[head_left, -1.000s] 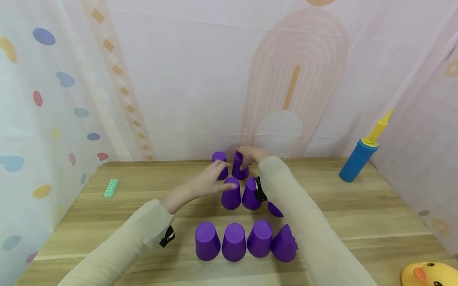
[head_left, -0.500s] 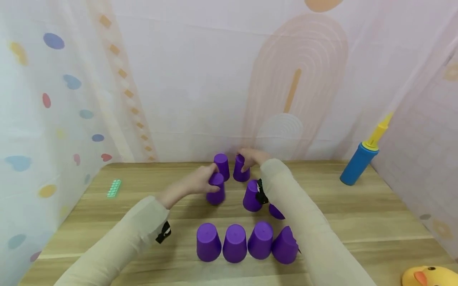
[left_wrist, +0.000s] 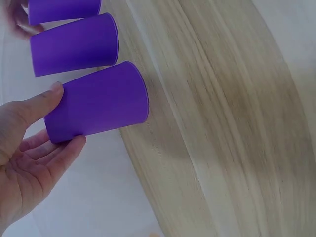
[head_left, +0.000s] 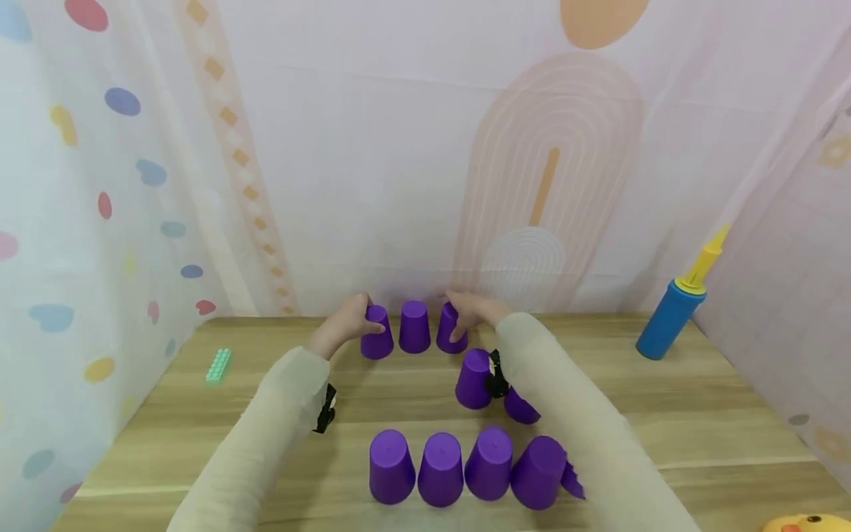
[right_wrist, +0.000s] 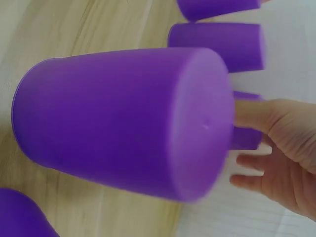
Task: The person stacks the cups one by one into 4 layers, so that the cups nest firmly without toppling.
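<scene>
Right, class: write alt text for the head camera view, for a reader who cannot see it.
Two hands, left hand and right hand, hold the end cups of three upside-down purple cups at a wooden table's far edge. Four more stand nearer; a blue pump stands right.

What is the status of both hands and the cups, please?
Left hand grips the far-left cup. Right hand grips the far-right cup. Middle cup stands between, untouched. Nothing in the way.

Both arms wear long, loose cream sleeves (head_left: pixel 266 414) reaching the wrists. A black strap (head_left: pixel 325 408) rings each cuff, the right (head_left: pixel 495 375) at 1 o'clock. Hands bare.
</scene>
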